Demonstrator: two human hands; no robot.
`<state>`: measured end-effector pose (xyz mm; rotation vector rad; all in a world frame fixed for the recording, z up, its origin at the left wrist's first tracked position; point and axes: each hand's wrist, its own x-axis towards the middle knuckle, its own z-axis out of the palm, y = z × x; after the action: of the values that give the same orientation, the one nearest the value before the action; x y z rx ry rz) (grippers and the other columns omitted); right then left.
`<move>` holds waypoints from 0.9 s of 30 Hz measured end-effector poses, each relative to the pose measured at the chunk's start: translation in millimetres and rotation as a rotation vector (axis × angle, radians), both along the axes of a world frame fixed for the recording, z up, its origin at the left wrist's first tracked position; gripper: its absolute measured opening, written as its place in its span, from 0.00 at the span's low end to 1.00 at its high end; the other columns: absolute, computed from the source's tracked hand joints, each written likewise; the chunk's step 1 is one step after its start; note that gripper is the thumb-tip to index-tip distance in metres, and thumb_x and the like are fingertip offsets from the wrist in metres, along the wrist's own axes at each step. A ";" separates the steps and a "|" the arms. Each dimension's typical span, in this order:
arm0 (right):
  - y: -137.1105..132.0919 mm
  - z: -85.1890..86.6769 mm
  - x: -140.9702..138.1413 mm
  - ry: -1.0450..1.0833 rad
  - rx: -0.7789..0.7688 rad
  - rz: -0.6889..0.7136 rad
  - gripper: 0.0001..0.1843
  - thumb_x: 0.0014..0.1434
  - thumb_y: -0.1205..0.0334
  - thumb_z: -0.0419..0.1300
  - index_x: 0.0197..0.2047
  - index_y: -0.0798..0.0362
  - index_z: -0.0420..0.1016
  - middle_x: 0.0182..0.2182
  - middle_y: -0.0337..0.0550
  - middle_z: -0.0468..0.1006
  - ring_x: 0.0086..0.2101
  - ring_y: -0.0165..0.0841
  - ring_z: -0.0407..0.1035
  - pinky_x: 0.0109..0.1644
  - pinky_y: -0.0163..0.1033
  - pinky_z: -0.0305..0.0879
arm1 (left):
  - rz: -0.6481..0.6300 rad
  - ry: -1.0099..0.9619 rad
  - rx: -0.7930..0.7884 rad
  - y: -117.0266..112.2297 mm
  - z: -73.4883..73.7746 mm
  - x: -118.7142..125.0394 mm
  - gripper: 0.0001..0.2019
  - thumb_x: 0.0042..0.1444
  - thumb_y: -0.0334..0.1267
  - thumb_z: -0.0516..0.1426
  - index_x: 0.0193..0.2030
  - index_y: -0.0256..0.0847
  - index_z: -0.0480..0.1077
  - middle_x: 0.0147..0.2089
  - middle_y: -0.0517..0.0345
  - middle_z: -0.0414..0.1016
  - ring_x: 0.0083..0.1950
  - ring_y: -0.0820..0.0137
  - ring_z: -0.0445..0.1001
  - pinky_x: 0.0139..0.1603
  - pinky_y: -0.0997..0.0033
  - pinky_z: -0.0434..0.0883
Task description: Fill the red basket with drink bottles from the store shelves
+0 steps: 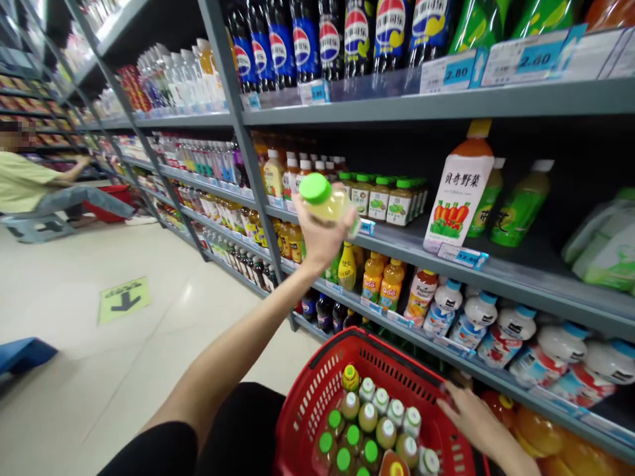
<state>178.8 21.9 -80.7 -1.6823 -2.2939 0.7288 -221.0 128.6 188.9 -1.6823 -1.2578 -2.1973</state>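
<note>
My left hand is closed around a juice bottle with a bright green cap and pale yellow-green contents. It holds the bottle tilted in front of the middle shelf, near a row of green-capped bottles. Below, a red shopping basket contains several bottles with green, white and yellow caps, standing close together. At the basket's right rim lies my right hand, its fingers apart and touching the edge; part of it is blurred.
Shelving runs along the right, with cola bottles on top and a large carrot-pictured juice carton in the middle. Yogurt-type drink bottles line a lower shelf. Far left, a person sits on a stool.
</note>
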 end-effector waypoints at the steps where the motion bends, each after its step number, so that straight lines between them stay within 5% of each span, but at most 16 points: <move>1: -5.4 17.5 -12.7 0.197 -0.033 0.049 0.19 0.66 0.49 0.57 0.51 0.47 0.83 0.42 0.51 0.87 0.45 0.46 0.83 0.53 0.47 0.79 | -0.104 0.008 -0.060 -20.5 -18.6 14.4 0.42 0.56 0.65 0.66 0.66 0.46 0.54 0.59 0.47 0.76 0.58 0.61 0.80 0.60 0.55 0.79; 5: -35.0 68.6 -63.8 0.704 -0.151 0.051 0.30 0.70 0.46 0.60 0.71 0.43 0.66 0.62 0.52 0.78 0.58 0.42 0.76 0.60 0.47 0.77 | -0.570 -0.043 -0.552 -92.7 -111.4 75.5 0.41 0.44 0.60 0.74 0.58 0.44 0.65 0.54 0.49 0.80 0.53 0.57 0.82 0.58 0.56 0.80; 8: -51.4 67.9 -86.1 0.873 -0.221 0.003 0.47 0.63 0.49 0.69 0.78 0.41 0.52 0.71 0.54 0.69 0.60 0.45 0.75 0.57 0.48 0.79 | -0.813 -0.146 -0.829 -127.3 -171.8 109.2 0.37 0.49 0.51 0.73 0.61 0.46 0.63 0.54 0.51 0.80 0.53 0.60 0.82 0.58 0.59 0.80; 10: -54.7 56.1 -90.5 0.925 -0.238 -0.051 0.45 0.62 0.51 0.71 0.77 0.44 0.57 0.67 0.54 0.74 0.56 0.45 0.78 0.59 0.51 0.79 | -0.890 -0.139 -0.912 -140.5 -195.4 119.5 0.36 0.54 0.47 0.71 0.64 0.47 0.60 0.54 0.52 0.80 0.52 0.61 0.82 0.57 0.60 0.80; 12: -52.5 44.6 -88.8 0.967 -0.231 -0.083 0.38 0.62 0.53 0.71 0.72 0.47 0.66 0.62 0.53 0.78 0.56 0.47 0.78 0.63 0.54 0.77 | -0.898 -0.035 -0.904 -147.0 -204.5 120.1 0.36 0.56 0.44 0.70 0.66 0.46 0.59 0.57 0.50 0.78 0.56 0.60 0.80 0.61 0.59 0.78; 16: -42.0 35.6 -79.2 1.019 -0.158 -0.092 0.31 0.61 0.61 0.69 0.67 0.46 0.74 0.66 0.48 0.75 0.65 0.46 0.71 0.68 0.52 0.72 | -0.871 0.196 -0.750 -147.9 -199.7 107.7 0.33 0.60 0.39 0.68 0.69 0.44 0.60 0.66 0.43 0.71 0.67 0.56 0.73 0.70 0.54 0.71; 27: -42.2 39.7 -87.5 1.045 -0.244 0.064 0.35 0.61 0.72 0.64 0.69 0.42 0.72 0.69 0.46 0.73 0.67 0.41 0.69 0.70 0.47 0.70 | -0.843 0.388 -0.473 -147.7 -199.1 92.3 0.28 0.64 0.37 0.65 0.69 0.44 0.64 0.62 0.43 0.76 0.64 0.56 0.75 0.66 0.52 0.73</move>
<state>91.3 -20.3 -41.1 -0.8972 -1.5302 1.4895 -128.7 -19.1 -10.2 -3.0961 -1.1332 -1.7658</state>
